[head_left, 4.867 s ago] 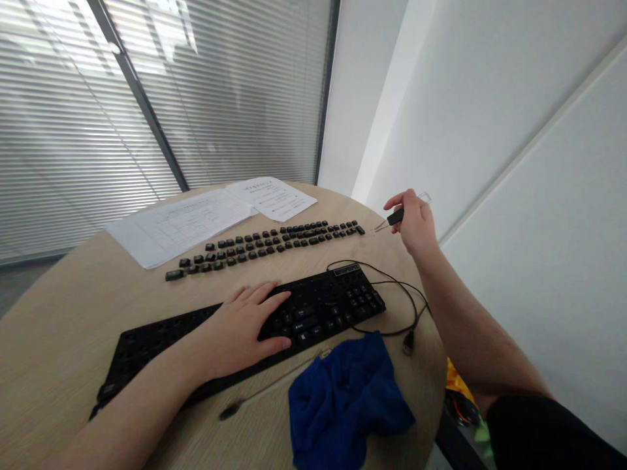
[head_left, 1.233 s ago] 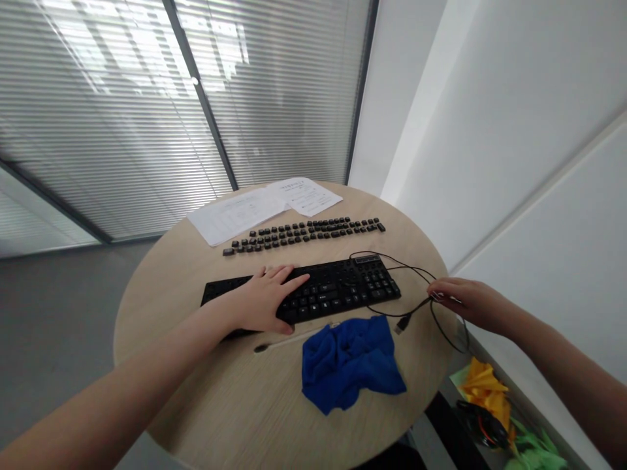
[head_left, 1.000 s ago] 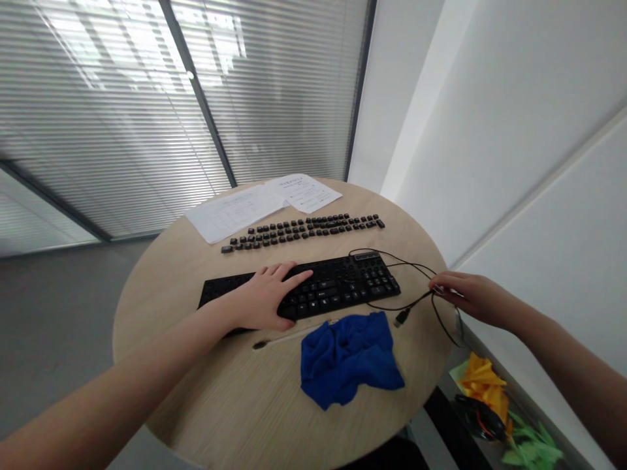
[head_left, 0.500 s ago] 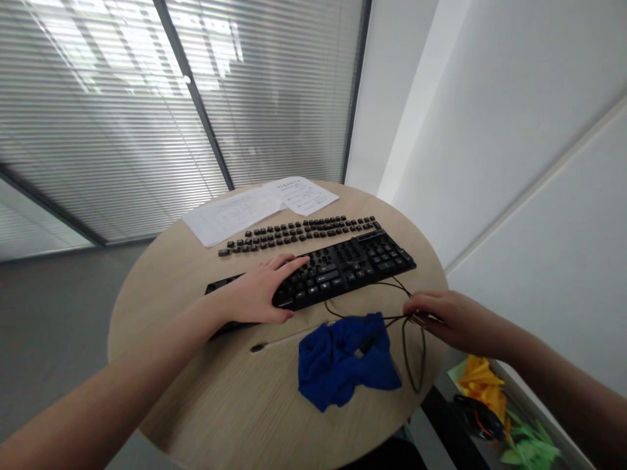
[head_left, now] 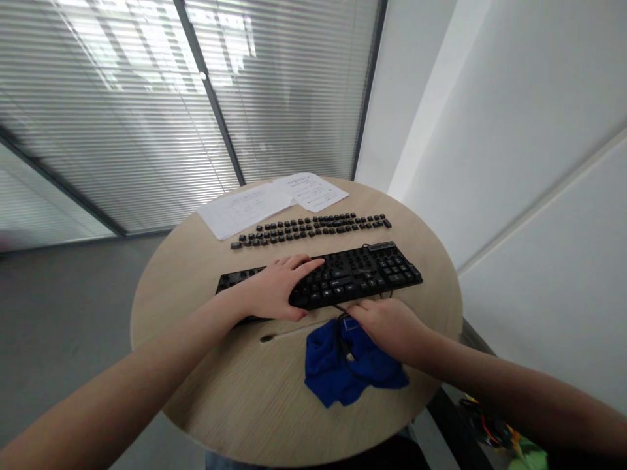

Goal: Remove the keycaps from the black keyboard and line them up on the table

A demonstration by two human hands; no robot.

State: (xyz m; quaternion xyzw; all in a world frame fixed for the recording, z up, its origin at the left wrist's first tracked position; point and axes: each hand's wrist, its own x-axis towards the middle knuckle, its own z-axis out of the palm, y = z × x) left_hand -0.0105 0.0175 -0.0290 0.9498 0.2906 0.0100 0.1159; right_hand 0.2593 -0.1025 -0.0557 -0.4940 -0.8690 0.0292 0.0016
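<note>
Drawn inward since half a second ago, the right hand (head_left: pixel 385 323) has brought the cable (head_left: pixel 337 334) from the right side of the round surface (head_left: pixel 235 398) to the near side of the keyboard, and the keyboard's right end now sits a little farther from the loose keycaps.

Nearest on the surface is a crumpled blue cloth (head_left: pixel 323 369), with part of the cable and its USB plug (head_left: pixel 349 356) lying over it. Left of the cloth is a thin rod (head_left: pixel 289 332) with a dark tip. The right hand is low over the cloth's far edge, its fingertips beside the cable; whether its grip is pinching the cable, I cannot tell.

Just beyond, the black keyboard (head_left: pixel 386 261) lies across the middle of the surface, slightly angled. Many of its keys are off, while the number pad at its right end has keys in place. The left hand (head_left: pixel 279 287) lies spread over its left half, thumb at the near edge, its grip loose and unclenched.

Farther back, black keycaps (head_left: pixel 306 228) stand in uneven rows. Behind them are printed papers (head_left: pixel 245 210), then window blinds (head_left: pixel 122 130) and, to the right, a white wall (head_left: pixel 529 130)
</note>
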